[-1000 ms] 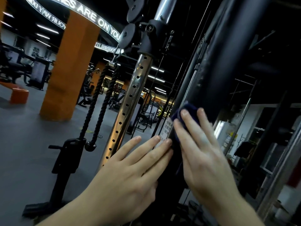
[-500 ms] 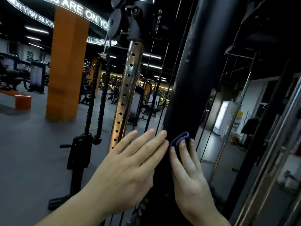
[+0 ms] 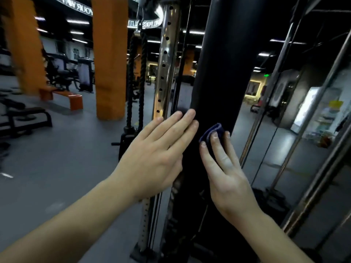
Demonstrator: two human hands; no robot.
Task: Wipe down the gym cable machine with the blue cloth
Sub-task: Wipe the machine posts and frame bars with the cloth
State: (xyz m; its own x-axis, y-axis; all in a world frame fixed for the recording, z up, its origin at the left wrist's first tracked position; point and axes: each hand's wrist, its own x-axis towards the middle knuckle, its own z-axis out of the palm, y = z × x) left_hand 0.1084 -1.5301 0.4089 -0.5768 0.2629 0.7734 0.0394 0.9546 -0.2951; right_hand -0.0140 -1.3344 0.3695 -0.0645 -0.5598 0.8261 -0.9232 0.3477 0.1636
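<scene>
Mid-wipe, I'd judge: the right hand (image 3: 226,168), fingers straight, pressed the small folded dark-blue cloth (image 3: 209,133) against the tall black upright column of the cable machine (image 3: 224,73), centre frame; the left hand (image 3: 157,154), flat, holding nothing, rested alongside; the drilled chrome post (image 3: 165,63) seemingly awaited wiping; grey rubbery gym floor (image 3: 66,149), orange square pillar (image 3: 111,59) upper left.
</scene>
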